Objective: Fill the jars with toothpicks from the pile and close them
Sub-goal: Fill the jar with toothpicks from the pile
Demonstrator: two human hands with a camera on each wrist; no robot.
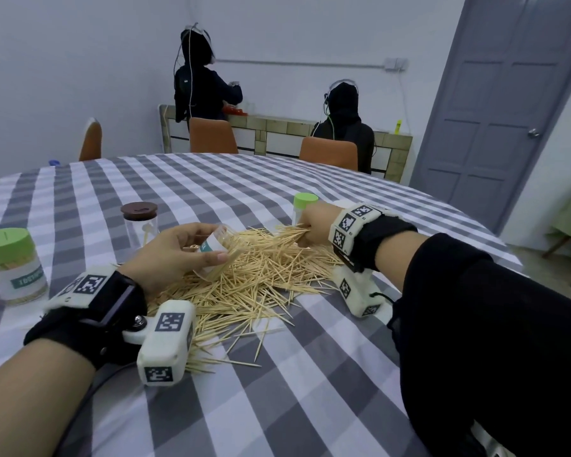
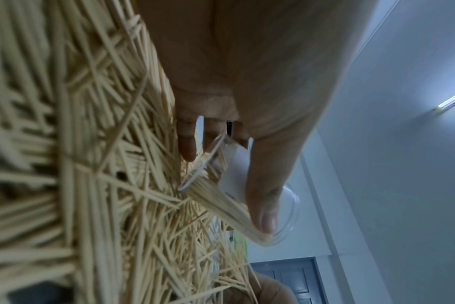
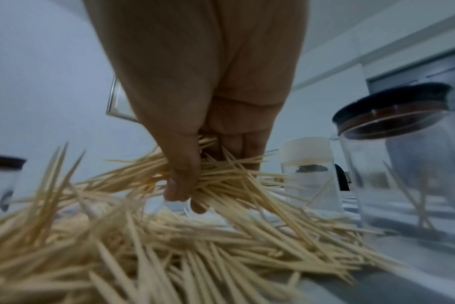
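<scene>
Left hand (image 1: 172,249) grips an open jar (image 1: 216,247), tilted, mouth toward the pile (image 1: 244,285). Right hand (image 1: 314,225) clamps a bunch of toothpicks (image 3: 221,176) at the pile's far edge, just right of the jar. Lidded jars stand around the pile.

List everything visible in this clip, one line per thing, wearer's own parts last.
toothpick pile: one, pale wood, table centre
open jar: one, clear, white label, tilted over the pile
green-lidded jars: two, far left and behind the right hand
brown-lidded jar: one, clear, nearly empty
tablecloth: grey-white check
chairs: three, orange
other people: two, dark clothes, at the wall
door: grey, right
left hand: grip on the open jar
right hand: grip on a toothpick bunch
</scene>
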